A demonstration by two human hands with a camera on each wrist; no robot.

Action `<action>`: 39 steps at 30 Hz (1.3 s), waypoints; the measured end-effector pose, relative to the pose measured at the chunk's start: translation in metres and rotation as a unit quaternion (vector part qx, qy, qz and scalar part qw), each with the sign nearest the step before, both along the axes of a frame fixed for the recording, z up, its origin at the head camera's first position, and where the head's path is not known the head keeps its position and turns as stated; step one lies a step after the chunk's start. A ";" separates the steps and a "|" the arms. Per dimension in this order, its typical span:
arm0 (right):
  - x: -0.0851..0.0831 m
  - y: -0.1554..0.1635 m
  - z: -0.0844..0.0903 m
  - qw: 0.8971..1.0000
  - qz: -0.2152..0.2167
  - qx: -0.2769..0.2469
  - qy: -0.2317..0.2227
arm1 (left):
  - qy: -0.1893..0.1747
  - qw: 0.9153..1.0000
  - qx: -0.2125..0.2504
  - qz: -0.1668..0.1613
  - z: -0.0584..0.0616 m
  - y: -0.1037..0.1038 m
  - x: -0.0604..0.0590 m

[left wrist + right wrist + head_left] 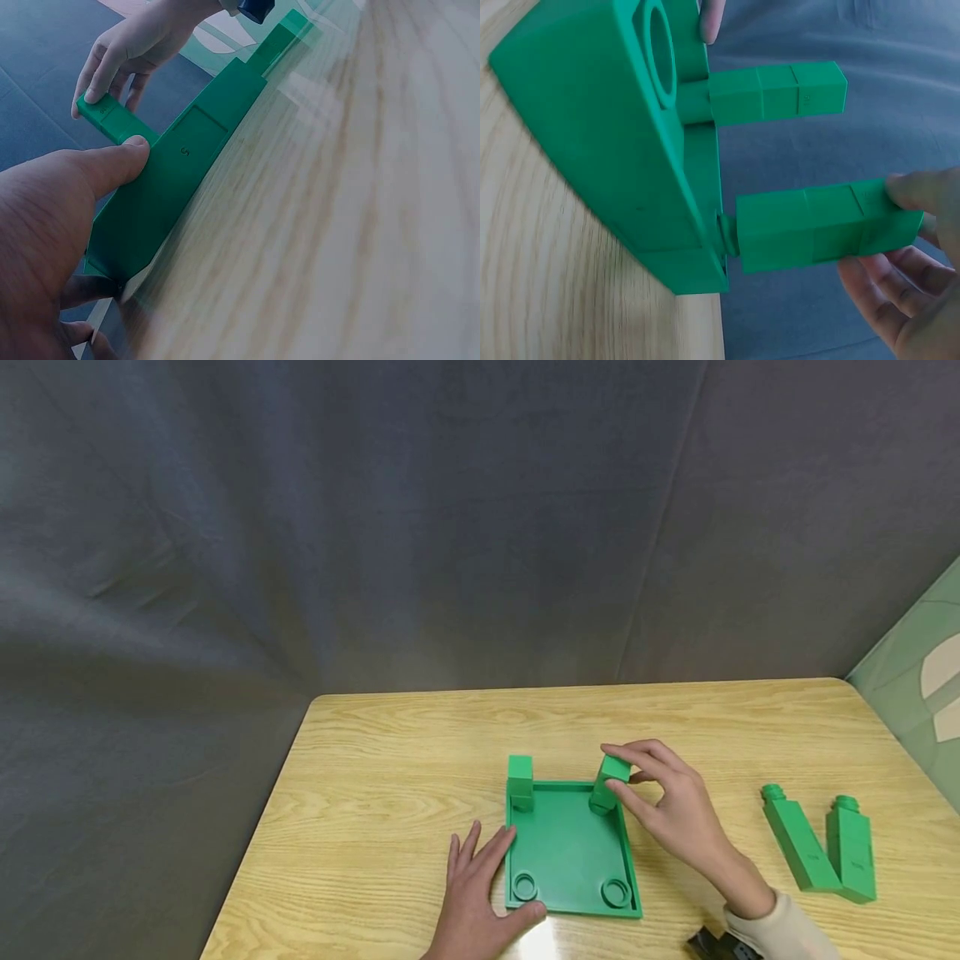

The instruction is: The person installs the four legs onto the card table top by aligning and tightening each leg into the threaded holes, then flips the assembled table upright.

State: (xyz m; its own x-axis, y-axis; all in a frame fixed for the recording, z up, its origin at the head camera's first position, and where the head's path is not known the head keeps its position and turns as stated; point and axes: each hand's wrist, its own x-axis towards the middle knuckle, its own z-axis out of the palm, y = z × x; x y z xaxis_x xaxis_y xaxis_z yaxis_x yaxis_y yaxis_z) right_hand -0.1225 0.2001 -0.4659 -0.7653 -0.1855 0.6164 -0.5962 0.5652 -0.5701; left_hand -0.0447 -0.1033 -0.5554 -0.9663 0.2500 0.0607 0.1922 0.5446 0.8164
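Observation:
A green toy tabletop [573, 852] with a raised rim lies on the table, round sockets in its near corners. My left hand [480, 893] holds its near-left corner, the thumb against the near edge and the index finger at the left edge. My right hand [667, 810] pinches the upper end of a green table leg [802, 225] between thumb and fingers. That leg stands over the far-right corner, a bit of its narrow threaded end showing above the rim in the right wrist view. Another green leg [521, 777] stands upright in the far-left corner.
Two loose green legs [802, 847] [851, 852] lie at the right on the wooden table [375, 810], their near ends together. A black device [723, 945] sits at the right wrist. Dark cloth [480, 527] hangs behind the table.

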 end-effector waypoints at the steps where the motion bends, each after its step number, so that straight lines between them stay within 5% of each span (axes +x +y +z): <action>1: 0.000 0.001 0.000 1.000 0.003 -0.002 -0.005 | -0.001 1.000 0.000 0.000 0.000 0.000 0.000; 13: -0.001 0.013 -0.001 0.998 0.042 -0.002 -0.039 | -0.011 1.000 -0.002 -0.004 0.000 -0.001 0.000; 28: -0.001 0.007 -0.008 0.997 -0.004 -0.046 -0.060 | -0.012 1.000 -0.003 -0.008 0.000 -0.001 -0.002; 39: -0.002 0.006 -0.010 0.997 0.007 -0.063 -0.054 | 0.000 1.000 -0.005 -0.007 -0.002 -0.001 -0.001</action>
State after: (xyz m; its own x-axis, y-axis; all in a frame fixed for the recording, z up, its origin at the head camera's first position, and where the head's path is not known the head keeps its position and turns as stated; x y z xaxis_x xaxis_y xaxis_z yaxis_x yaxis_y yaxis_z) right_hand -0.1247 0.2059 -0.4757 -0.8265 -0.1233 0.5493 -0.5348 0.4768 -0.6976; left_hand -0.0453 -0.1047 -0.5573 -0.9628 0.2638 0.0583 0.1997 0.5495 0.8113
